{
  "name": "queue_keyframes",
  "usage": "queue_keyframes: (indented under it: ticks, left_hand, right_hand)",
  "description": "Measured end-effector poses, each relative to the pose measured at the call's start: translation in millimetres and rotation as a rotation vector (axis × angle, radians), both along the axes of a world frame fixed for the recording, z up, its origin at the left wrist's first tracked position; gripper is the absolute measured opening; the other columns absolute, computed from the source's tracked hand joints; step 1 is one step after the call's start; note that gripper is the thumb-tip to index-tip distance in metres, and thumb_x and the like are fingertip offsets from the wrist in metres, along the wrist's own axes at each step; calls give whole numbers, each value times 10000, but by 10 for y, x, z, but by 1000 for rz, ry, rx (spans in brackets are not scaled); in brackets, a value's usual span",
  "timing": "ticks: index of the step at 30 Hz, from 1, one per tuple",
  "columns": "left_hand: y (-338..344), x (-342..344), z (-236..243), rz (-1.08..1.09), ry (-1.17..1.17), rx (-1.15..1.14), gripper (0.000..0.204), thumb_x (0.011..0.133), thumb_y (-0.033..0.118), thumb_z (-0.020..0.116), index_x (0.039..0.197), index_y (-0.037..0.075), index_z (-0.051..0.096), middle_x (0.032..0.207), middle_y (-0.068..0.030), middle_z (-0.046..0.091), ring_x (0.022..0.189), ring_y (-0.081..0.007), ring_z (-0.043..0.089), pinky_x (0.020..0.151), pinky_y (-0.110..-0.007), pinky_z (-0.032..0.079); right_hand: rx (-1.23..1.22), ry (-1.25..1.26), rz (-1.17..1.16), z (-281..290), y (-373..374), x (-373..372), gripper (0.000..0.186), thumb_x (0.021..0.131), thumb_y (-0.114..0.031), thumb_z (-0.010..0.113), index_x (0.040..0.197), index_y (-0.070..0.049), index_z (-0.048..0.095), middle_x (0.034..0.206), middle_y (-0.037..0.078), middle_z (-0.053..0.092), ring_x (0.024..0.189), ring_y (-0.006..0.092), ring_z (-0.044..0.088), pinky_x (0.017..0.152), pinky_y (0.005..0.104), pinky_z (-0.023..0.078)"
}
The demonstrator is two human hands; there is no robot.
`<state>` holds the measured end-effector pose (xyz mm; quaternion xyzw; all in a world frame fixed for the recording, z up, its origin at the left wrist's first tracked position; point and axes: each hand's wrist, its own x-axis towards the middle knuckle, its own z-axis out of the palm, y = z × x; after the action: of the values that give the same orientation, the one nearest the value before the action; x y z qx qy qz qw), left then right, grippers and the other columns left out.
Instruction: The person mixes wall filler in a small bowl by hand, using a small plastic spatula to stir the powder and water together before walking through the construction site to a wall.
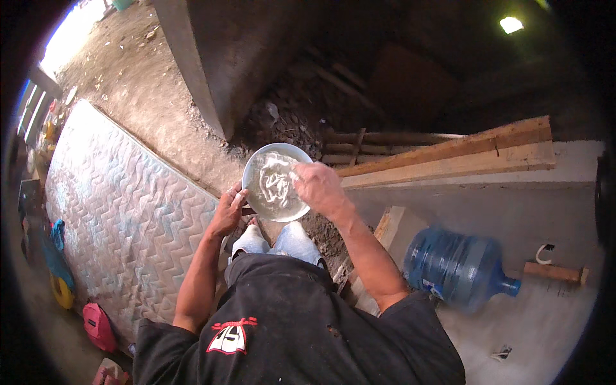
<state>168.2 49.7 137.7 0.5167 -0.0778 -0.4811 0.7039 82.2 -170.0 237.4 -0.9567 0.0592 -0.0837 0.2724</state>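
Note:
A round, pale metal-like bowl (263, 199) is held level in front of my body, with murky greyish contents and white, squiggly material (276, 183) in its middle that I cannot identify. My left hand (231, 208) grips the bowl's left rim, fingers wrapped at the edge. My right hand (316, 185), somewhat blurred, is closed over the right part of the bowl; whatever its fingers hold, if anything, is hidden. My legs in light blue jeans show below the bowl.
A stained quilted mattress (122, 212) lies at the left, near a pink bag (97, 326). At the right are long wooden boards (449, 154), a large blue water jug (452, 269) on its side and a grey ledge (513, 340). A concrete pillar (192, 58) stands ahead beside dirt ground.

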Motion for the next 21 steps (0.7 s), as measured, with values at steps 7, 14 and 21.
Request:
queue_keyframes:
  ticks: [7,14,21]
  left_hand:
    - [-47,-45,53,123,-37,-27,426,973,271,442,1332,44,430,1180,-94,568,1025,-205,593,837,-376,527]
    - [-11,-19,166,102,-70,-7,395,999,195,398,1362,40,395,1192,-98,558,1054,-206,574,858,-381,529]
    - [19,14,196,10,-160,30,399,998,217,407,1352,34,412,1201,-99,557,1052,-200,576,850,-381,530]
  right_hand:
    - [28,6,26,94,-167,154,236,734,-114,632,956,-33,648,824,196,640,804,369,623,730,437,507]
    - [-1,88,-8,306,-192,196,237,756,-121,626,971,-26,660,910,184,653,865,359,618,777,419,495]
    - [46,-47,169,110,-15,136,279,732,-110,626,1003,-54,665,913,159,661,874,345,618,801,418,500]
